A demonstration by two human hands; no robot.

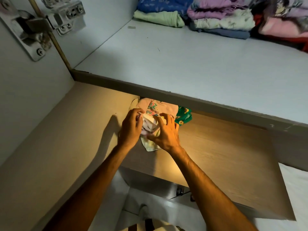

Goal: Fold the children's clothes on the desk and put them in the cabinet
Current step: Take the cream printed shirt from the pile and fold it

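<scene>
At the far left we see a metal hinge (28, 29) fixed to the cabinet's side wall (21, 100), above and well left of the small printed garment (150, 129) that we take as our landmark. Below the hinge, the wooden lower shelf (216, 147) runs rightward, lit warmly near its front edge.

Our left hand (130, 129) presses against the left side of that garment, its grip closed on the bunched pale cloth, the fingers curled over its upper left corner. The garment itself lies on the lower shelf, a pale hem with dark stitching sticking out toward us beneath the hands.

Just behind the garment, touching it, sits a pink folded piece with a floral print (158, 108), tucked partly under the edge of the upper shelf (183, 64).

Our right hand (166, 132) covers the right side of the garment, its grip also holding the cloth, fingertips spread across the top.

Just right of the garment and behind the right hand lies a green garment with yellow figures (183, 116), beside the pink one.

Far above and right of the garment, at the back of the upper shelf, stand stacks of folded clothes (216, 17) in blue, pale green, lilac and pink.
</scene>
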